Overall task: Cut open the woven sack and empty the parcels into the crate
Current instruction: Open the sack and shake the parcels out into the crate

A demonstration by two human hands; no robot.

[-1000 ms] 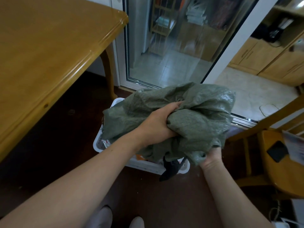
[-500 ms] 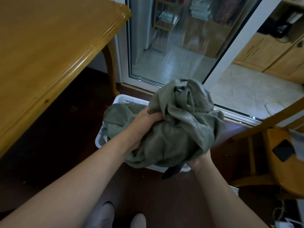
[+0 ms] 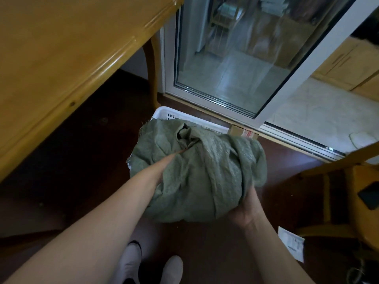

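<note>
The green woven sack (image 3: 196, 173) is bunched into a tight bundle in front of me, above the white plastic crate (image 3: 164, 112) on the floor. My left hand (image 3: 158, 171) is buried in the sack's folds, with only the wrist showing, so its grip is hidden. My right hand (image 3: 245, 210) cups the bundle from below at its right side. A cardboard parcel (image 3: 243, 132) shows at the crate's far right corner. The crate's inside is hidden by the sack.
A wooden table (image 3: 61, 58) fills the upper left, its leg (image 3: 151, 68) beside the crate. A sliding glass door (image 3: 235, 58) stands behind. A wooden chair (image 3: 352, 181) with a dark phone (image 3: 371, 194) is at the right. A paper slip (image 3: 292, 242) lies on the floor.
The sack has been gathered from a loose spread into a compact bundle and brought closer to me. My left hand has sunk deeper into its folds.
</note>
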